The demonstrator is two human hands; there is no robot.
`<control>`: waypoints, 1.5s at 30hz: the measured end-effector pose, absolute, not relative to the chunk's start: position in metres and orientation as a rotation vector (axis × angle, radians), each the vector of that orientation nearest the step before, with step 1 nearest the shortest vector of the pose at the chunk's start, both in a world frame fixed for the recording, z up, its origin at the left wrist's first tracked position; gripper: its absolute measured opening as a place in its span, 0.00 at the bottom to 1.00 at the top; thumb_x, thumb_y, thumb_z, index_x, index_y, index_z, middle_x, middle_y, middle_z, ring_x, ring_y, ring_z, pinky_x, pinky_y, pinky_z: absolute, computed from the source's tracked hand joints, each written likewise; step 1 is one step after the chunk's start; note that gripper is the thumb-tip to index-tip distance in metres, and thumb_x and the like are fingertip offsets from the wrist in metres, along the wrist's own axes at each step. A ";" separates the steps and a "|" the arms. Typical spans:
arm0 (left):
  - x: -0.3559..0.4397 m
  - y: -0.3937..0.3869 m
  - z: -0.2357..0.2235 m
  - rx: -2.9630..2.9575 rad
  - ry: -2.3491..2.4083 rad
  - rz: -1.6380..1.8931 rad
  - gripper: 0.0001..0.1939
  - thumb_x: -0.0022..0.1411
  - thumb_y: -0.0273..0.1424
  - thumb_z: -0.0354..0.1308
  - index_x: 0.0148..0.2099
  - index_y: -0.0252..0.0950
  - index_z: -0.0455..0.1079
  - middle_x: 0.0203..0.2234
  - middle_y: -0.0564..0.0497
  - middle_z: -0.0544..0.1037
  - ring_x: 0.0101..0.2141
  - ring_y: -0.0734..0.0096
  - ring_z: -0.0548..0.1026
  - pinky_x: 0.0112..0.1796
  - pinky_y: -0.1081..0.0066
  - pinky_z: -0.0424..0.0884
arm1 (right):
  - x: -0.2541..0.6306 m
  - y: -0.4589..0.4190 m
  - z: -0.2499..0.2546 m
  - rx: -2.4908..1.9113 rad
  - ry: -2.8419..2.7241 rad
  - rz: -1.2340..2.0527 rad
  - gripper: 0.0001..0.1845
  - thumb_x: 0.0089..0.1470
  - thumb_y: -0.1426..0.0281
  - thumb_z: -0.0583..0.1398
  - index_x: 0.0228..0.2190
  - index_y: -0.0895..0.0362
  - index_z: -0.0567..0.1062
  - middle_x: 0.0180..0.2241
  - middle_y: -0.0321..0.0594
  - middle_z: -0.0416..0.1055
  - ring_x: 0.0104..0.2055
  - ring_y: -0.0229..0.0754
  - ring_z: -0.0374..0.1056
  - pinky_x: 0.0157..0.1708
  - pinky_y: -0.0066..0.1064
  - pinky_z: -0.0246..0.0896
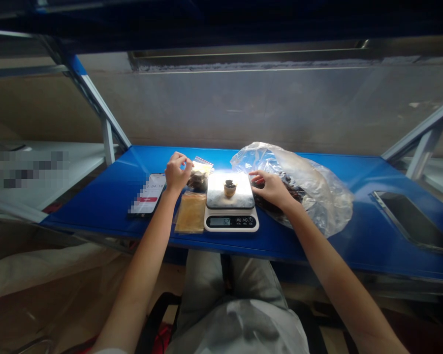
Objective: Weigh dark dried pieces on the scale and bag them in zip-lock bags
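Note:
A kitchen scale [231,224] with a lit display stands on the blue table. On its metal plate is a small light cup [229,191] heaped with dark pieces. My left hand [178,171] is left of the scale, fingers curled together beside small filled clear bags [200,176]; anything inside its grip is hidden. Right of the plate, my right hand [272,189] has thumb and fingers apart, by a large clear plastic bag [323,189] holding dark, dry-looking pieces [293,189]. A stack of flat, yellowish small bags [190,212] lies against the scale's left side.
At the left lies a phone [147,194] with a lit timer screen. Another phone-like dark device [413,221] rests at the right. Metal shelf posts [96,105] rise at both ends of the blue table [103,196], and a grey wall stands behind.

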State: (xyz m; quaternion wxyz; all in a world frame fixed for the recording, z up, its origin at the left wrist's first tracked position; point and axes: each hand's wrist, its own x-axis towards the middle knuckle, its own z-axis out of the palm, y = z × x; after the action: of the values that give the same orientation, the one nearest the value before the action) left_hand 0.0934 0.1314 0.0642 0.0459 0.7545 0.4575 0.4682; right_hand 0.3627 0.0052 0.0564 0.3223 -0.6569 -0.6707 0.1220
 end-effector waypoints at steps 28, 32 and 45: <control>0.095 0.130 0.066 2.303 1.393 1.398 0.14 0.59 0.29 0.49 0.23 0.37 0.69 0.30 0.48 0.72 0.33 0.68 0.70 0.27 0.71 0.61 | 0.364 0.010 0.049 -1.667 -1.710 0.333 0.20 0.47 0.76 0.61 0.45 0.59 0.74 0.34 0.43 0.79 0.36 0.44 0.75 0.38 0.35 0.69; 0.095 0.129 0.067 2.314 1.406 1.380 0.13 0.59 0.29 0.49 0.23 0.36 0.69 0.30 0.48 0.72 0.33 0.68 0.70 0.26 0.71 0.60 | 0.365 0.011 0.049 -1.657 -1.667 0.312 0.19 0.46 0.76 0.62 0.43 0.58 0.75 0.33 0.41 0.79 0.34 0.43 0.75 0.36 0.35 0.70; 0.094 0.130 0.066 2.322 1.425 1.383 0.15 0.58 0.30 0.48 0.23 0.36 0.70 0.29 0.48 0.72 0.31 0.70 0.70 0.26 0.71 0.60 | 0.369 0.013 0.047 -1.540 -1.453 0.396 0.27 0.41 0.77 0.65 0.47 0.60 0.72 0.30 0.42 0.79 0.32 0.43 0.76 0.38 0.38 0.73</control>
State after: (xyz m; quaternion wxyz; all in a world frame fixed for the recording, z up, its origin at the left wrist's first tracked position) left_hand 0.0945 0.1302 0.0655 0.0433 0.7593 0.4659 0.4523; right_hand 0.3690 0.0128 0.0470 0.4741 -0.6294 -0.5940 0.1620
